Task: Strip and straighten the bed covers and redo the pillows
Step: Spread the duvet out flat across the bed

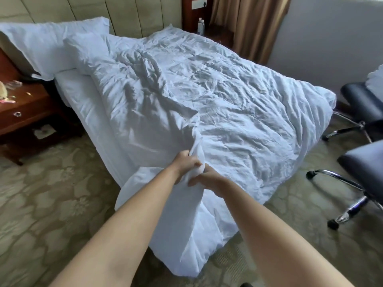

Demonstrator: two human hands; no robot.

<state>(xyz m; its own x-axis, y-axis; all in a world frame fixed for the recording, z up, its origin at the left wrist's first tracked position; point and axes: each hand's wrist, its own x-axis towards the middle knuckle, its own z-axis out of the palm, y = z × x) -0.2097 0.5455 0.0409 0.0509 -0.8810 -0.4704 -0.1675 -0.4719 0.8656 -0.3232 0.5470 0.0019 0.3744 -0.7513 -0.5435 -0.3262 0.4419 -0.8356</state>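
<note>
A crumpled white duvet [217, 96] covers the bed, its near corner spilling over the foot toward the floor. My left hand [185, 163] and my right hand [207, 180] both grip a bunched fold of the duvet near the bed's foot corner, close together, with the cloth pulled up into a ridge. Two white pillows [51, 40] lie at the head, one leaning on the headboard, one [87, 50] flatter beside it. A white sheet [87, 104] shows along the left side of the mattress.
A wooden nightstand [24, 112] with small items stands left of the bed. Two dark office chairs [364, 162] on chrome legs sit at the right. Water bottles [200, 24] stand on a far table by brown curtains. Patterned carpet [51, 193] surrounds the bed.
</note>
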